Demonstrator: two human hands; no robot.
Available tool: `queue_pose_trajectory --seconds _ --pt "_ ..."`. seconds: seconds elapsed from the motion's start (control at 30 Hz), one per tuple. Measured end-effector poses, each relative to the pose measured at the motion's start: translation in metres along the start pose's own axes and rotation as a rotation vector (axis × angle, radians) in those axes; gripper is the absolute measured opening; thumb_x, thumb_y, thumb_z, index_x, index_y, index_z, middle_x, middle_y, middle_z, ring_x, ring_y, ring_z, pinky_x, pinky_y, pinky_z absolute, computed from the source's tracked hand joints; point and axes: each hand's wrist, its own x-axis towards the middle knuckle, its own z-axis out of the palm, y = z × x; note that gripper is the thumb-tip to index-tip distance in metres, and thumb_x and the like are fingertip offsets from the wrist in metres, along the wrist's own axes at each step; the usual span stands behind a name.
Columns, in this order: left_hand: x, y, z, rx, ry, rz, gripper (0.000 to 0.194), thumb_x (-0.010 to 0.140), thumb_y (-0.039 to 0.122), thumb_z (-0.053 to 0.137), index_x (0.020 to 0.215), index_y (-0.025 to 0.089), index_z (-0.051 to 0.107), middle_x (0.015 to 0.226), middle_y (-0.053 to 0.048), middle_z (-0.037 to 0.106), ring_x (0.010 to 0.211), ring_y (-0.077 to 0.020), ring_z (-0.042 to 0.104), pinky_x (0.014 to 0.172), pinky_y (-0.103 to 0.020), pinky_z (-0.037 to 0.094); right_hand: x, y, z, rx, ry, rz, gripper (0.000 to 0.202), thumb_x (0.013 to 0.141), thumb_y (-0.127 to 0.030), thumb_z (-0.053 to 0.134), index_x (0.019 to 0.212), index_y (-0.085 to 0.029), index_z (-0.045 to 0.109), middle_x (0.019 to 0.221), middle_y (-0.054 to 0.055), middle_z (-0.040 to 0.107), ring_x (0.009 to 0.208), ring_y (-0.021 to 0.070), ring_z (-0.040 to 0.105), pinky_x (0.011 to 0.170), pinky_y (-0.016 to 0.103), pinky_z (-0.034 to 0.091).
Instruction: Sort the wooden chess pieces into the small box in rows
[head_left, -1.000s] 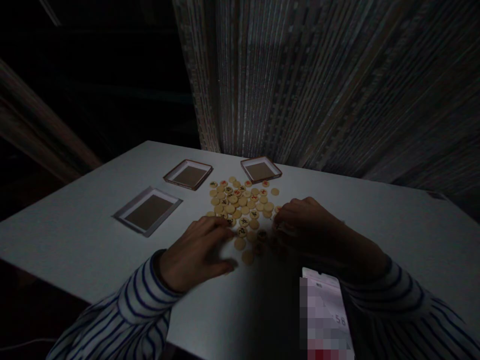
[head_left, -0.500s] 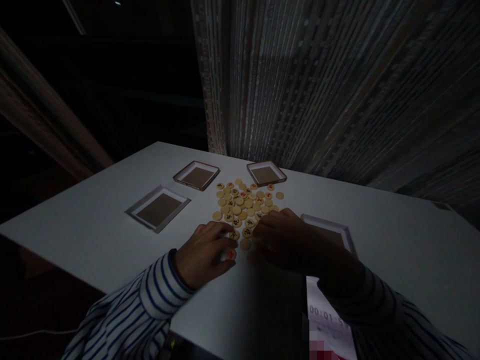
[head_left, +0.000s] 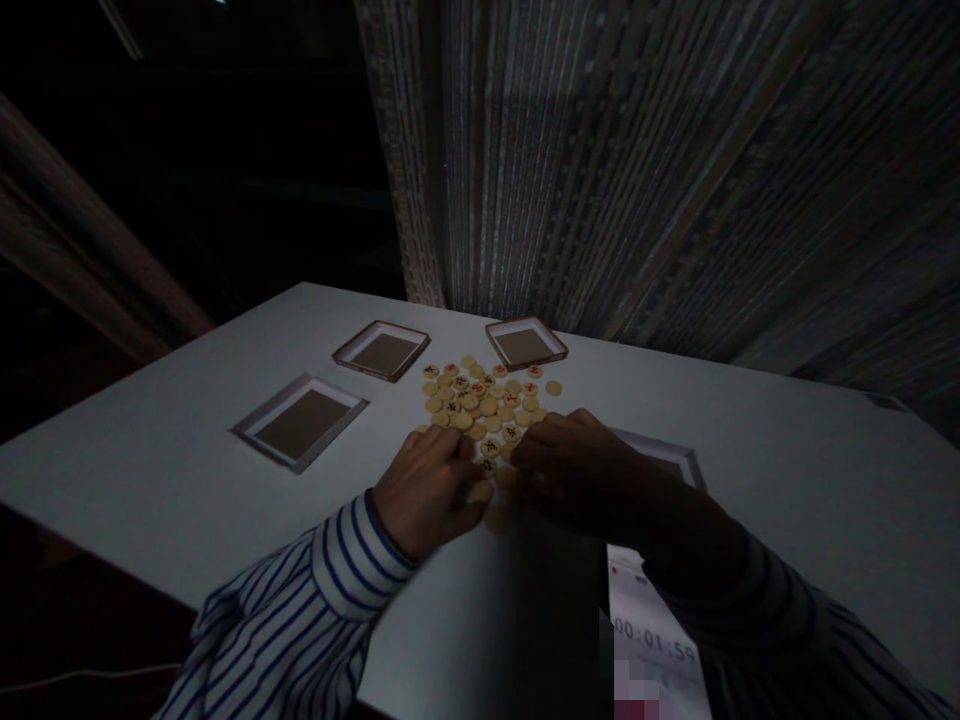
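Observation:
A loose heap of round wooden Chinese chess pieces [head_left: 487,406] lies mid-table, some with red or black characters facing up, others blank side up. My left hand [head_left: 433,488] is at the heap's near left, fingers curled and thumb bent towards them. A piece [head_left: 480,491] shows at its fingertips; whether it is gripped is unclear. Across a narrow gap, my right hand [head_left: 574,475] rests against the near right side, fingers closed downward. Deep shadow hides its fingertips and anything in them. One blank piece [head_left: 496,518] lies on the table nearer me, between the hands.
Shallow trays stand around the heap: a brown-rimmed tray [head_left: 382,350] at back left, another brown-rimmed tray [head_left: 526,344] behind, a pale-rimmed tray [head_left: 300,422] at left, and a pale-rimmed tray [head_left: 690,462] partly behind my right arm. A lit phone [head_left: 652,620] shows a timer. Curtains [head_left: 510,150] hang beyond.
My left hand has moved right and curled its fingers more, closer to my right hand. The red-marked piece by its thumb no longer shows. The view has shifted slightly.

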Motion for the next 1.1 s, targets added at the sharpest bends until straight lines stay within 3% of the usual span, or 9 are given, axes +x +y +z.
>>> queue_pose_trajectory --seconds 0.5,0.73,0.93,1.1 --pt "0.003 -0.003 -0.001 0.052 -0.031 0.029 0.016 0.071 0.031 0.059 0.075 0.017 0.064 0.087 -0.006 0.051 0.08 -0.0213 0.047 0.07 -0.036 0.037 -0.001 -0.001 0.0 0.015 0.001 0.029 0.014 0.084 -0.029 0.05 0.085 -0.017 0.056 0.084 0.004 0.058 0.075 0.0167 0.048 0.064 0.032 0.027" --pt "0.015 -0.008 -0.013 -0.001 0.07 0.058 0.019 0.07 0.03 0.061 0.084 0.018 0.064 0.09 -0.007 0.056 0.085 -0.0224 0.05 0.073 -0.036 0.038 -0.002 0.003 0.003 -0.016 0.022 0.036 0.017 0.084 -0.033 0.049 0.085 -0.018 0.056 0.084 0.004 0.058 0.073 0.0167 0.047 0.063 0.031 0.026" --pt "0.021 -0.017 -0.001 -0.227 0.191 0.12 0.016 0.07 0.024 0.062 0.084 0.018 0.061 0.082 -0.004 0.063 0.083 -0.019 0.054 0.079 -0.034 0.041 -0.004 0.009 0.001 -0.035 0.033 0.049 0.011 0.084 -0.026 0.049 0.088 -0.017 0.056 0.085 0.004 0.057 0.073 0.0162 0.047 0.063 0.03 0.025" --pt "0.014 -0.02 0.002 -0.382 0.253 0.041 0.017 0.068 0.022 0.061 0.084 0.016 0.06 0.085 -0.005 0.065 0.081 -0.0174 0.057 0.075 -0.032 0.046 -0.004 0.011 0.001 -0.044 0.085 0.038 0.011 0.084 -0.024 0.047 0.086 -0.017 0.055 0.08 0.003 0.057 0.07 0.0154 0.045 0.061 0.029 0.022"
